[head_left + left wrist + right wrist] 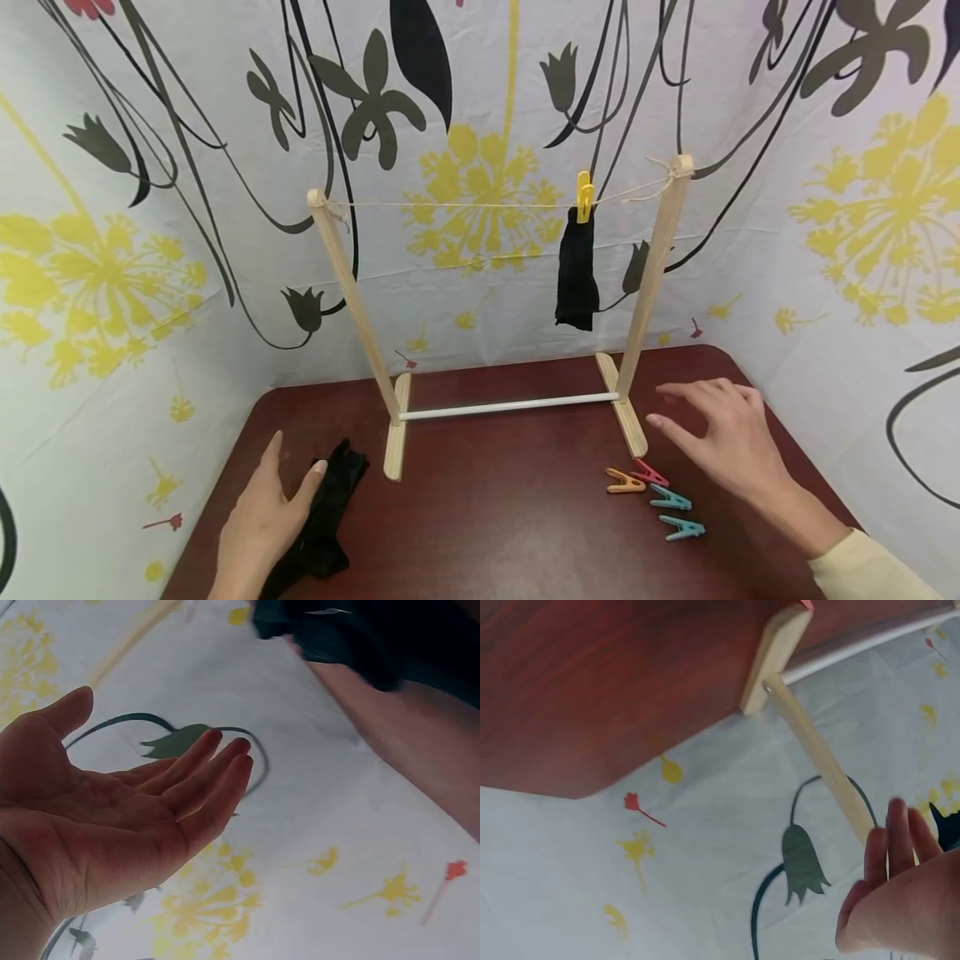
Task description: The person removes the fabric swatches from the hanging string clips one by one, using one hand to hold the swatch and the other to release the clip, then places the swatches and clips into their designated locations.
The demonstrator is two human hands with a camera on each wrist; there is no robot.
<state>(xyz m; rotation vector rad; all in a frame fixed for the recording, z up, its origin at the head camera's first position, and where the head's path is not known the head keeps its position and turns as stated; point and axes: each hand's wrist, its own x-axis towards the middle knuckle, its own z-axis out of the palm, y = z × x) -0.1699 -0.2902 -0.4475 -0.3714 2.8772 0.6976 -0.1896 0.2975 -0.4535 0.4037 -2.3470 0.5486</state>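
Note:
A black sock (pixel 577 275) hangs from the string line near its right end, held by a yellow clothespin (pixel 585 197). On the table at the left lies a heap of black socks or cloth (pixel 327 517); its lower part runs behind my left hand (pixel 258 521). That hand hovers beside the heap with thumb and fingers spread, and the left wrist view shows its palm bare. My right hand (pixel 731 433) is held over the right side of the table, fingers loosely bent and holding nothing. Just left of it lie an orange clothespin (pixel 625 481), a red clothespin (pixel 651 473) and two blue clothespins (pixel 671 498).
A wooden drying rack stands on the dark red table (pixel 480 500), its left post (pixel 356 308) and right post (pixel 654 283) joined low down by a white rod (pixel 510 407). The string (pixel 450 204) spans the post tops. Behind hangs a flower-patterned cloth (pixel 480 317).

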